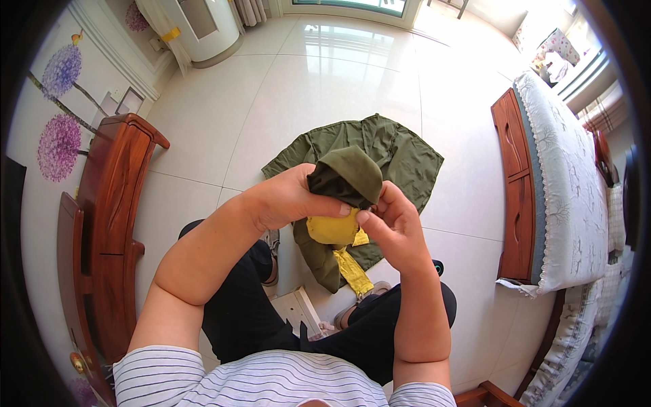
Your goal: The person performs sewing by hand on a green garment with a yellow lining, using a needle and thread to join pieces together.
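Observation:
A large olive-green cloth (407, 152), perhaps a garment, hangs and spreads between my knees down to the floor. My left hand (292, 198) grips a folded, bunched part of it, the thumb lying across the top of a yellow fabric patch (330, 230). At the patch's right edge, my right hand (396, 224) pinches with thumb and forefinger where yellow meets green. Something small and dark shows between those fingertips, too small to make out. Below, a crumpled yellow strip (353, 272) lies against the green cloth, with its lower end near my right shoe.
Below my lap is a pale wooden stool or box (295, 308). Along the left wall runs a reddish wooden cabinet (114, 203). To the right, a wooden seat with drawers (513, 188) bears a pale patterned cover (564, 178). Glossy tiles (351, 91) extend ahead towards a glass door.

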A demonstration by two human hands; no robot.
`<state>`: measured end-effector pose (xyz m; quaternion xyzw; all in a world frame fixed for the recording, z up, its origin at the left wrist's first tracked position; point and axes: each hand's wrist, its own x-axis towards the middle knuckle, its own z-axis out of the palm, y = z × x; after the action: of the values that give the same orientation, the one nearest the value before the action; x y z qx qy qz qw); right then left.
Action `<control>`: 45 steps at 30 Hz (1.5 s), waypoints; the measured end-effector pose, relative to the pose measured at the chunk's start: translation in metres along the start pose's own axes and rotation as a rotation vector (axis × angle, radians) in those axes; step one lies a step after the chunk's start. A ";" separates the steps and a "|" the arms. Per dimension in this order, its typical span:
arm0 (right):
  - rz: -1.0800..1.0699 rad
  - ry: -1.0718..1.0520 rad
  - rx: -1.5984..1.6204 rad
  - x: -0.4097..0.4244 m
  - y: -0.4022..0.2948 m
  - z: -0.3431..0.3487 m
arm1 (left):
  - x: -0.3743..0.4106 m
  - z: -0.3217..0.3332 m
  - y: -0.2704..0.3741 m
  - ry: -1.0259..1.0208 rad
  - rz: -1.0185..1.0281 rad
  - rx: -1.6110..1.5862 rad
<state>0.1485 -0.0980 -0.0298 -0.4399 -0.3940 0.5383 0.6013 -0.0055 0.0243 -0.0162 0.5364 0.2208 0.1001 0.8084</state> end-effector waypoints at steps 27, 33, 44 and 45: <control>-0.719 0.226 -1.081 0.001 0.003 0.012 | 0.004 0.004 -0.005 0.112 0.008 0.208; -0.854 0.249 -1.066 -0.001 0.011 0.012 | 0.002 0.007 -0.004 0.119 0.092 0.222; -0.472 0.420 -0.072 -0.012 -0.020 0.005 | 0.001 -0.013 -0.005 0.286 0.061 0.015; -0.479 0.446 -0.058 -0.013 -0.021 -0.010 | 0.000 -0.016 -0.004 0.297 0.065 0.029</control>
<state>0.1633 -0.1125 -0.0125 -0.4586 -0.3601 0.2608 0.7694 -0.0131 0.0361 -0.0256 0.5342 0.3219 0.2015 0.7553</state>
